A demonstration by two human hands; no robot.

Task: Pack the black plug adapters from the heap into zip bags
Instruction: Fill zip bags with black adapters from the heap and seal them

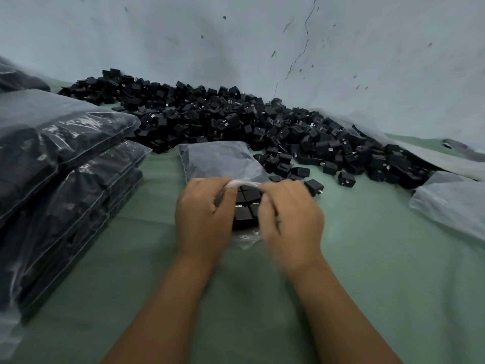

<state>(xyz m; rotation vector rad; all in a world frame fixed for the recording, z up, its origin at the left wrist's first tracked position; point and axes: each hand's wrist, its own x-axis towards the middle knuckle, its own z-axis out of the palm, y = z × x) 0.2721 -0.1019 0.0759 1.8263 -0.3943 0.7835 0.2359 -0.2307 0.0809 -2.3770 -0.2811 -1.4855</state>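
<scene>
A clear zip bag (246, 239) filled with black plug adapters (245, 203) lies on the green table in front of me. My left hand (203, 214) pinches the bag's top strip on its left side. My right hand (290, 214) pinches the same strip on its right, slightly blurred. The strip stretches between my thumbs and fingers above the adapters. Behind it a wide heap of loose black adapters (236, 119) runs along the wall. Another flat bag (223, 160) lies just beyond my hands.
Stacked filled bags (63, 158) stand at the left edge of the table. Loose plastic bags (451, 203) lie at the right. A grey cracked wall (288, 48) closes the back. Green table surface (147, 258) stretches around my forearms.
</scene>
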